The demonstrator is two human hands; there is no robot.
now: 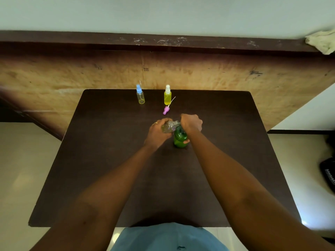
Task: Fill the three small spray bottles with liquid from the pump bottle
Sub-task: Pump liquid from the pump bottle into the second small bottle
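Left hand (pixel 157 131) grips a tilted clear spray bottle (pixel 167 127); right hand (pixel 191 123) clasps the green pump bottle (pixel 180 140).

Your left grip (pixel 159 130) w/ the clear bottle (pixel 167 126) & right grip (pixel 191 124) on the pump bottle (pixel 179 137) crowd mid-counter (pixel 108 160). Beyond them the pink spray cap (pixel 166 109) lies just in front of the yellow bottle (pixel 167 96). The blue-capped bottle (pixel 140 96) stands well left of it, passable gap btwn. Counter's right side & near corners are open. The wood panel (pixel 199 73) blocks the far edge.
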